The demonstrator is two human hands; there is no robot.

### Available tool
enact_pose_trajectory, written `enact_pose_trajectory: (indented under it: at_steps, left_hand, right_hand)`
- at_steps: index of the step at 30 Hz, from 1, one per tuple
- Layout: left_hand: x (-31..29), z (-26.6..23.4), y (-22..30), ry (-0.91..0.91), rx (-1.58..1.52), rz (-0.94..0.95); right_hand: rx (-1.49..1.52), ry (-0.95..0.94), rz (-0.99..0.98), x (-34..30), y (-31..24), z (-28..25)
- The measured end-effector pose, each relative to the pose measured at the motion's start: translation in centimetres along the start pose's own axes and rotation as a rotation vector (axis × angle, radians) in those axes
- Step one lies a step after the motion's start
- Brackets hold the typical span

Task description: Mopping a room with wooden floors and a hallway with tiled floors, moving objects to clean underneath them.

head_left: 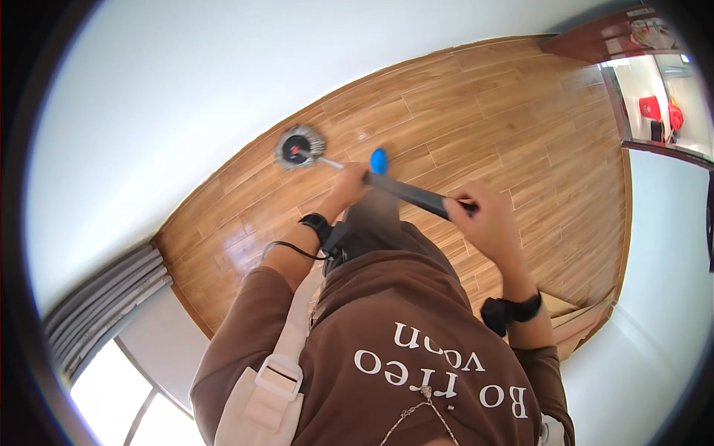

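A spin mop slants across my front, its round grey fringed head (pixel 313 141) with a black centre lying on the floor by the white wall. My left hand (pixel 349 186) is closed around the pole partway along, where the thin silver section meets the thick dark handle (pixel 409 195). Higher up, near the handle's end, my right hand (pixel 482 215) is wrapped round the grip. Both wrists wear black bands, and a cable runs from the left one.
Wood-look floor (pixel 461 111) spreads around me, bordered by white walls (pixel 193 82). A blue shoe tip (pixel 379 161) shows beyond my left hand. Grey curtains (pixel 111 312) hang beside a window at lower left. Flat cardboard (pixel 573 327) lies at right; a doorway (pixel 639 97) opens at far right.
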State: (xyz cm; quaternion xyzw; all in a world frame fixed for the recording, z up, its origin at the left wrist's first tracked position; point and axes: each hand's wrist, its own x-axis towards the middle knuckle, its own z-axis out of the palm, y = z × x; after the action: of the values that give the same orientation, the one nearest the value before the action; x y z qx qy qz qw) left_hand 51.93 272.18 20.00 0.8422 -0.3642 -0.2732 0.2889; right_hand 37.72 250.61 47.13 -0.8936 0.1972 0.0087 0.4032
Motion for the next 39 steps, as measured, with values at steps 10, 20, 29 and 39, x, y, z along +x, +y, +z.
enact_pose_trajectory:
  at_steps: [10, 20, 29, 39]
  left_hand:
    - [18.4, 4.5, 11.0, 0.070, -0.073, 0.020]
    - [40.5, 10.2, 29.0, 0.025, -0.461, 0.428]
    - [37.7, 6.6, 30.3, -0.025, -0.277, 0.278]
    - [26.8, 6.8, 13.4, 0.215, -0.057, -0.353]
  right_hand:
    - [-0.107, 0.264, 0.078, 7.5, 7.4, -13.2]
    - [-0.507, 0.448, 0.101, 12.8, 7.0, -25.8]
    - [-0.174, 0.569, -0.055, 16.6, 10.0, -32.8]
    - [0.821, -0.311, 0.165, 25.2, 19.1, -20.8]
